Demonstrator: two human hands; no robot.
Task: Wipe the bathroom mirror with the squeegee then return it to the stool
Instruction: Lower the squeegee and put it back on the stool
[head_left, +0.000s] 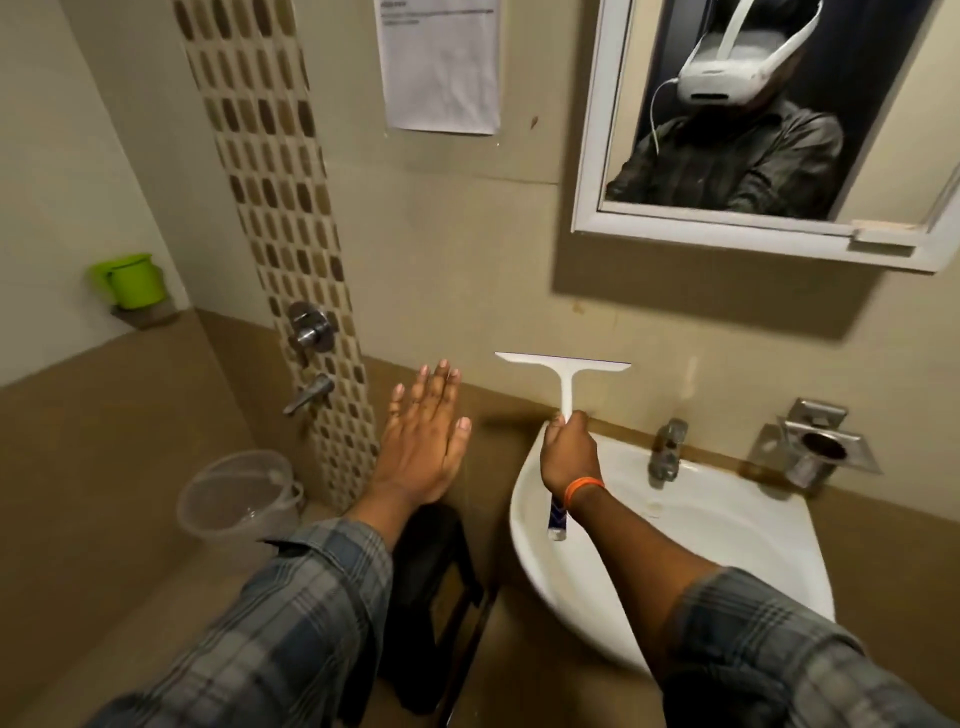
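My right hand (569, 452) grips the handle of a white squeegee (566, 371), held upright with its blade on top, over the left rim of the sink. The handle's blue end sticks out below my wrist. The white-framed mirror (675, 104) hangs on the wall up at the right, well above the blade. My left hand (421, 441) is stretched out flat in the air, fingers straight, holding nothing. A dark stool (431, 571) stands on the floor below my left forearm, partly hidden by it.
A white corner sink (727, 519) with a metal tap (667, 449) sits below the mirror. A steel holder (810, 447) is mounted at right. A clear bucket (239, 493), shower taps (311, 358) and a green mug (130, 280) are at left.
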